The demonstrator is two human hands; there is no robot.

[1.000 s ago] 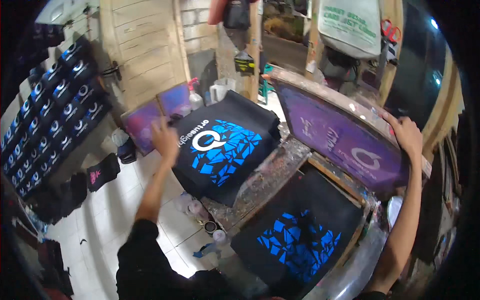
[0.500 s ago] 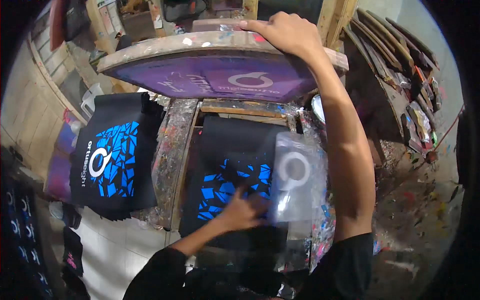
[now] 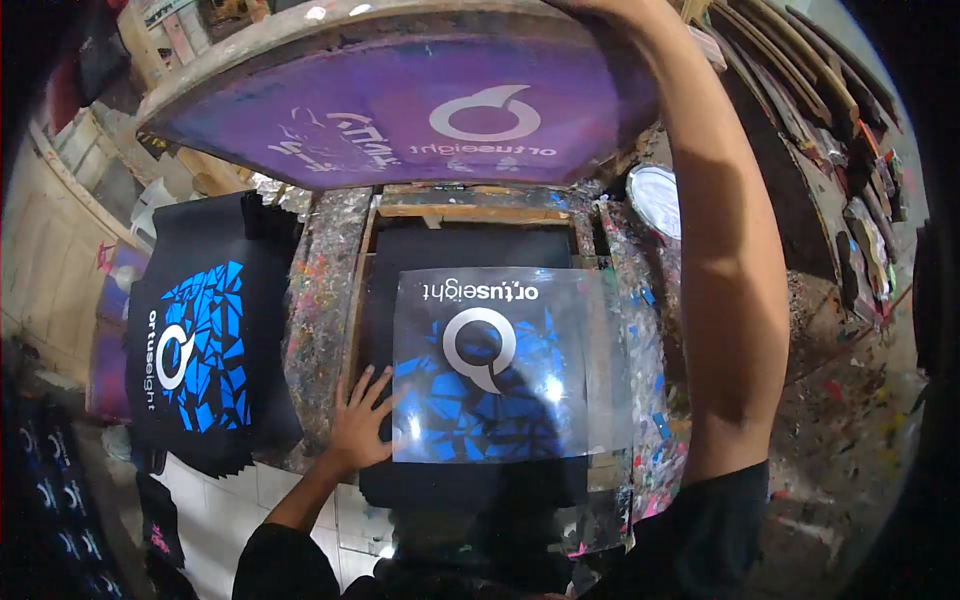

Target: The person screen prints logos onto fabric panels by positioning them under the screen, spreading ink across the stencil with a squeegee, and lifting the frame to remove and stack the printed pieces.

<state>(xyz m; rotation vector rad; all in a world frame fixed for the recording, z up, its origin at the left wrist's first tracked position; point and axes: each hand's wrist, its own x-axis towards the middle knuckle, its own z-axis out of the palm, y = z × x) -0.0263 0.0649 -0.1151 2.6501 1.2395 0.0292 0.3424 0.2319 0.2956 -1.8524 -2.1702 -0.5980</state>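
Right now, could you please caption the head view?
Left hand by a clear sheet, right hand at a raised screen.

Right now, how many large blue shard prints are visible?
2: one blue print on the left black fabric stack, a second print seen through the clear sheet. More may be hidden in the stack.

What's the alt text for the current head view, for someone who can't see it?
Left hand, fingers spread, beside a clear sheet with a pale ring logo, lying over a blue-patterned black piece. Above, the right hand, partly cut off, meets a raised purple screen; printed black pieces are stacked left.
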